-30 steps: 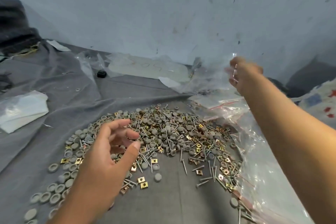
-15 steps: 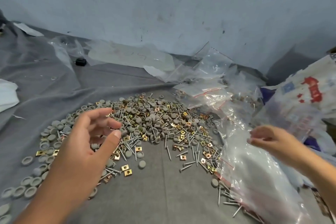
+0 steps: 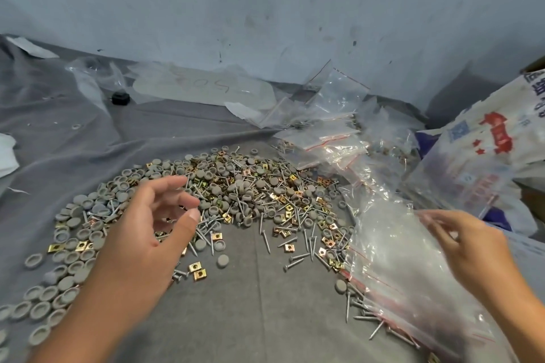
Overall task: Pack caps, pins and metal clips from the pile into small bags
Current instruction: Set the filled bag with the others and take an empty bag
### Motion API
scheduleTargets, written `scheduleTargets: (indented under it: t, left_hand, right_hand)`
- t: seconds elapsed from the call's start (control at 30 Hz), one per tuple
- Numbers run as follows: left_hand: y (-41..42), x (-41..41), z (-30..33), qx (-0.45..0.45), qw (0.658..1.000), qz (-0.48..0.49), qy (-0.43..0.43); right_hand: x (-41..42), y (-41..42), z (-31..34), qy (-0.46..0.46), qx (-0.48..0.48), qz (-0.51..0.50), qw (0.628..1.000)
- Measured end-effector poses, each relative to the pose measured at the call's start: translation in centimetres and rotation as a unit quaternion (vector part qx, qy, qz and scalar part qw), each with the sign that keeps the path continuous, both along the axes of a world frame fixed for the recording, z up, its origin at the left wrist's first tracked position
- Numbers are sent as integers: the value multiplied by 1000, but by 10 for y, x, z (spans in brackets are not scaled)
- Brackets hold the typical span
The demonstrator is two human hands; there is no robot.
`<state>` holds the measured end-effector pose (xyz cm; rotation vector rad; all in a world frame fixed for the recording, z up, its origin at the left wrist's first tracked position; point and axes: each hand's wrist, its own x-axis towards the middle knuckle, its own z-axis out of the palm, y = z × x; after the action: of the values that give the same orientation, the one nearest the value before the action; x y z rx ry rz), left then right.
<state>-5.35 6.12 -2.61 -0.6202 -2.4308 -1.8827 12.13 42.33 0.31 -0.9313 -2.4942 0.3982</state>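
A: Status of the left hand (image 3: 147, 233)?

B: It is hovering above the left part of the pile (image 3: 224, 194), fingers loosely curled and apart from the thumb, holding nothing.

A: And the right hand (image 3: 469, 247)?

B: It is reaching over the loose heap of small bags (image 3: 392, 247) at the right edge of the pile. Its fingers are lying stretched over the clear plastic — whether they are pinching a bag cannot be told.

A: Location of the parts?

B: Grey caps (image 3: 73, 262), silver pins (image 3: 265, 240) and brass-coloured metal clips (image 3: 197, 270) are lying mixed in an arc on the grey cloth (image 3: 259, 312). Filled bags with red seal strips (image 3: 327, 138) are lying behind the pile, near the wall (image 3: 265, 9) — a printed sack (image 3: 486, 132) is standing at the far right.
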Motion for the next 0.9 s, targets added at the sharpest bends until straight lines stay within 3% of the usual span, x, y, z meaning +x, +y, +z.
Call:
scheduleTargets:
  t: [0.1,0.2,0.3,0.37,0.47,0.53,0.6,0.67,0.77,0.9]
  left_hand:
    - [5,1,2,-5,1000,-10,-2]
    - [8,2,3,-21,997,-66,-29]
    - [18,2,8,16,978,-170,-118]
    - [18,-5,8,87,951,-228,-188]
    - [7,-6,14,129,931,-280,-195]
    - [2,-2,12,117,960,-201,-159]
    - [3,-2,11,147,972,-79,-168]
    - [0,-8,13,210,960,15,-187]
    - [-13,-14,20,285,935,88,-192]
    - [-19,-15,23,282,928,132,-204]
  right_hand:
    - [-15,-27,25,93,-130,80,984]
    - [-41,-80,42,119,-317,223,914]
    - [-72,-130,46,112,-416,306,849]
    - [-91,-152,41,103,-372,310,869]
    - [-112,-174,29,81,-228,295,925]
    - [-117,-180,19,102,-239,301,917]
    - [-118,-179,6,85,-379,318,865]
    - [-116,-175,-8,25,-495,320,807]
    - [-115,-176,-21,3,-592,317,741]
    - [-124,-184,-24,66,-611,308,726]
